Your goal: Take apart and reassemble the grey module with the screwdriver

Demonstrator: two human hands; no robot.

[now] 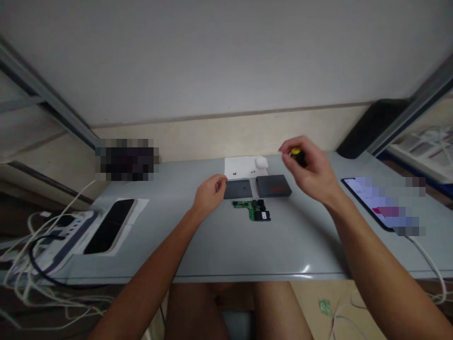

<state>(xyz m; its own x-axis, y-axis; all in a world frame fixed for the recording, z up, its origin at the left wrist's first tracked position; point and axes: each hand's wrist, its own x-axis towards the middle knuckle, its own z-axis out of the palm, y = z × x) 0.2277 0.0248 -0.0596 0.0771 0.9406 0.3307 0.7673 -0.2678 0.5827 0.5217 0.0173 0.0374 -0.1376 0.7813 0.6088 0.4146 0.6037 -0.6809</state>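
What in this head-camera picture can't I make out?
All in the head view:
- Yellow-and-black tool: partly covered by the right hand; its full shape is unclear.
- Dark flat panel: left end hidden by the left hand, so its hold is unclear.
- Dark specks on the white sheet: too small to identify.
- Lit touchscreen: content partly pixelated.
- Dark object at back left: pixelated.

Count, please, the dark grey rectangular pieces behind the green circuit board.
2: a flat panel at the left hand, and a thicker box to the panel's right. None looks hidden.
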